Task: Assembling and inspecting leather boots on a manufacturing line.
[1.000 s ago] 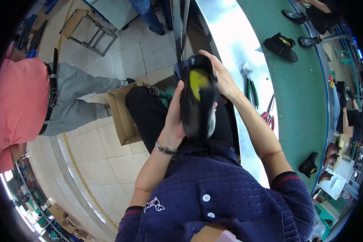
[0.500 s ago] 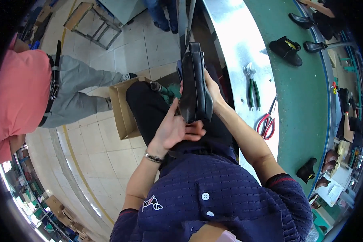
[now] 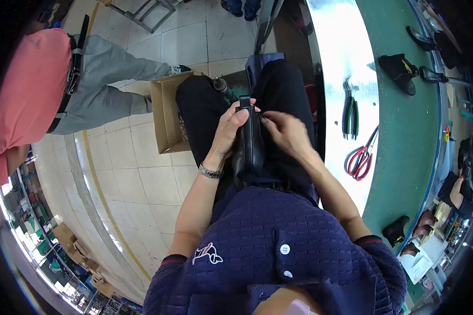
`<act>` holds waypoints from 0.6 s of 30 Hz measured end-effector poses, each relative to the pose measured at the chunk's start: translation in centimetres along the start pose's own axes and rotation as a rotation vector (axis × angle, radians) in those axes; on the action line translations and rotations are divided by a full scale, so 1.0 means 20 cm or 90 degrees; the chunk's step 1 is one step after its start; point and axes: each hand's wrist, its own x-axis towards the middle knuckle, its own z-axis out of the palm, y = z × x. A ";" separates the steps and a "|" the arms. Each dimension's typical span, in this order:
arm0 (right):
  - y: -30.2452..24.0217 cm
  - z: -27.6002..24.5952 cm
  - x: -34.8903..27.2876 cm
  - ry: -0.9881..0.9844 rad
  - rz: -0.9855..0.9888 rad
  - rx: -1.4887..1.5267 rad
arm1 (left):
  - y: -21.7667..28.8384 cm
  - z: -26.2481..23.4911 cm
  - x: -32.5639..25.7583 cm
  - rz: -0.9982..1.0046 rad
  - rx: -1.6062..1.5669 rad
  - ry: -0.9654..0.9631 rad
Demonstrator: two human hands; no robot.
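A black leather ankle boot (image 3: 252, 147) is held over my lap, its toe toward my body and its shaft top with a pull loop pointing away. My left hand (image 3: 228, 128) is wrapped round the shaft from the left, thumb near the top. At the right side of the shaft top, my right hand (image 3: 289, 134) is closed in a pinch. What sits between those fingertips is too small to make out. My left wrist wears a metal-band watch.
On the metal-topped bench (image 3: 347, 26) to my right lie green-handled pliers (image 3: 350, 118) and red-handled scissors (image 3: 360, 163). Beyond, a green conveyor belt (image 3: 404, 136) carries black boots (image 3: 399, 73). An open cardboard box (image 3: 163, 115) stands by my left knee; a person (image 3: 31, 94) stands at far left.
The boot has come closer to my body and lower. My left hand has gone from beside its toe to gripping the shaft; my right hand has shifted to a pinch beside the shaft top.
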 end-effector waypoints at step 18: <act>0.59 -0.55 0.07 0.390 0.103 -0.366 | -0.05 0.03 0.01 -0.003 0.043 0.114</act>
